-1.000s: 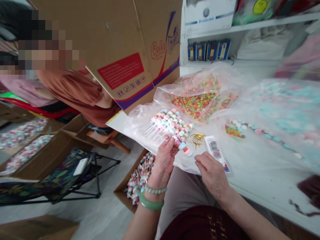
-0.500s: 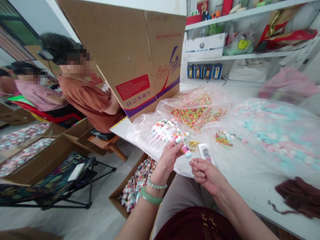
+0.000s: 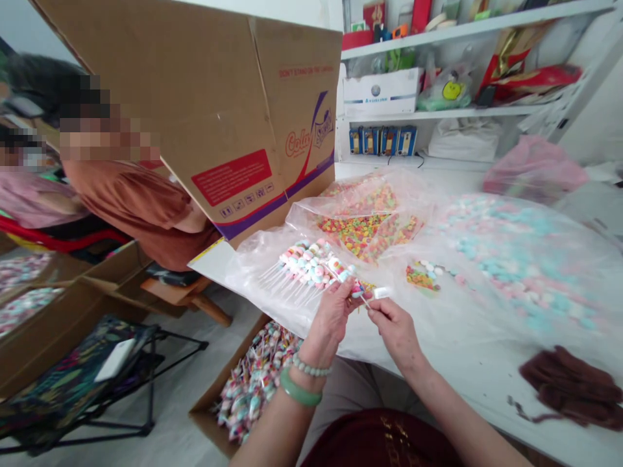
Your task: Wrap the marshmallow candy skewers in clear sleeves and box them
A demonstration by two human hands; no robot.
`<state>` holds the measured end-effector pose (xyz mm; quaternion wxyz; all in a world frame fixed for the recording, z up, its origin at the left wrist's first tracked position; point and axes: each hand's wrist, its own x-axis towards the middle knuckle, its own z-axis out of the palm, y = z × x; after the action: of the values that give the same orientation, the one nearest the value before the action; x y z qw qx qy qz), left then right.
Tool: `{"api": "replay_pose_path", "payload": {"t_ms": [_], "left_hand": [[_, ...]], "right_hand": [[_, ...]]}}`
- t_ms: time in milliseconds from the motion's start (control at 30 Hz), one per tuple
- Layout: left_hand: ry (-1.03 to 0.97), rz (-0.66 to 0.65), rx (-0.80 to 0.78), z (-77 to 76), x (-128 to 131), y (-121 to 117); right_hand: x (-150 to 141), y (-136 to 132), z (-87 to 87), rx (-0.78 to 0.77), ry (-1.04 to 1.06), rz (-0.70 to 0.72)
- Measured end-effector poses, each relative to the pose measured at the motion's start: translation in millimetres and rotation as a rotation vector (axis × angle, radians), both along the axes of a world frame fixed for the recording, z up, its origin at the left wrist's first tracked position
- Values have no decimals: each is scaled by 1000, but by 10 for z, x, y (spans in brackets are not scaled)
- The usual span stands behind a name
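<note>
My left hand (image 3: 335,311) is closed round a marshmallow skewer (image 3: 357,289) with a colourful end that shows past the fingertips. My right hand (image 3: 393,324) pinches the thin white stick at the skewer's lower end, close to the left fingers. Just beyond the hands, a pile of marshmallow skewers (image 3: 311,263) lies on clear plastic sheeting, sticks pointing left and toward me. Behind my right fingertips is a small white object (image 3: 382,293), partly hidden. Gold ties (image 3: 366,285) show in part behind the skewer.
Clear bags hold ring-shaped candies (image 3: 357,230) and pink, blue and white marshmallows (image 3: 530,259). A large carton (image 3: 233,117) stands at left. An open box of wrapped skewers (image 3: 263,370) is below the table edge. Brown gloves (image 3: 569,386) lie right. Co-workers sit at far left.
My hands have come closer together, with the right fingers now on the stick beside the left hand. The skewer's pink and blue end is more covered. The view has swung slightly right.
</note>
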<state>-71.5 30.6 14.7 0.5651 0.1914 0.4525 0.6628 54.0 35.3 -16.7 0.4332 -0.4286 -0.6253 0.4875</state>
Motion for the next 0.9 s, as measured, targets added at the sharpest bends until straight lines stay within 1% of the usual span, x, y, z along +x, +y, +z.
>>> {"api": "replay_pose_path", "payload": {"t_ms": [100, 200, 333, 467, 533, 633, 700, 733, 800, 867, 900], "left_hand": [[-3, 14, -16, -2, -119, 50], [-1, 35, -54, -42, -191, 78], [-31, 123, -44, -103, -265, 96], [-47, 164, -1, -98, -313, 69], [-17, 151, 6, -83, -282, 46], [4, 72, -4, -80, -169, 22], [-21, 27, -1, -92, -100, 16], [-39, 11, -3, -101, -80, 14], [-69, 8, -26, -119, -75, 10], [-70, 30, -58, -143, -93, 2], [-63, 35, -67, -160, -97, -2]], "right_hand": [[83, 17, -40, 36, -128, -11], [132, 34, -61, 64, -232, 1], [166, 60, -57, 239, -394, 33], [160, 69, -64, 414, -516, 39], [118, 62, -71, 469, -542, 36], [19, 39, -71, 519, -528, 15], [-30, 28, -70, 487, -453, 29], [-38, 27, -73, 433, -397, 45], [-16, 35, -93, 271, -301, 65], [38, 54, -125, 110, -263, 42], [64, 64, -140, 56, -259, 23]]}}
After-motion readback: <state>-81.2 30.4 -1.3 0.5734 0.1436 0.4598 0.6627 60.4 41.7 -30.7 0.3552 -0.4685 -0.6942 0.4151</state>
